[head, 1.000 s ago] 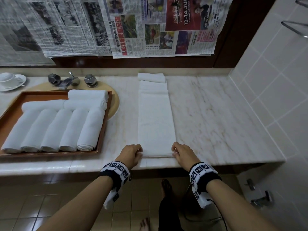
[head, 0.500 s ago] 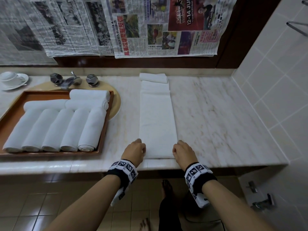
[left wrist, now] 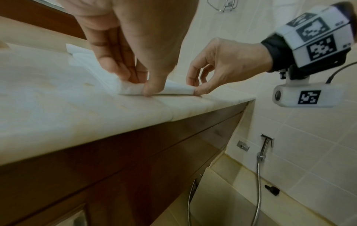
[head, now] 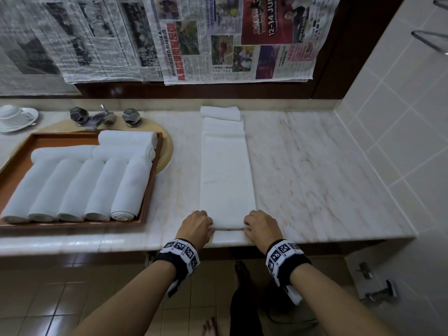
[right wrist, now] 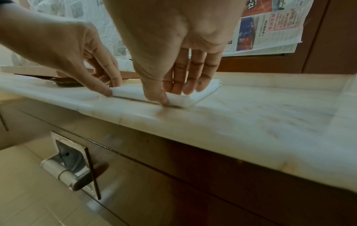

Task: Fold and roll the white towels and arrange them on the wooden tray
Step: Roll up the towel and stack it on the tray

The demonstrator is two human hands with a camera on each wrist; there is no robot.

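Note:
A long white towel (head: pixel 226 170), folded into a narrow strip, lies on the marble counter (head: pixel 315 180) and runs away from me. Its near end is turned over into a small first roll (left wrist: pixel 133 89). My left hand (head: pixel 196 226) pinches the roll's left corner between thumb and fingers. At the right corner, my right hand (head: pixel 259 226) pinches it the same way (right wrist: pixel 166 97). The wooden tray (head: pixel 150 197) at the left holds several rolled white towels (head: pixel 101 187). Another folded towel (head: pixel 221 113) lies at the strip's far end.
A tap with two knobs (head: pixel 104 117) stands behind the tray on a round beige mat (head: pixel 167 151). A cup on a saucer (head: pixel 14 117) sits far left. Newspaper (head: pixel 218 37) covers the back wall. A tiled wall (head: pixel 400 117) closes the counter's right side.
Both hands have curled the towel's near end over into a small roll and moved slightly away from the counter's front edge; the view shifted a little.

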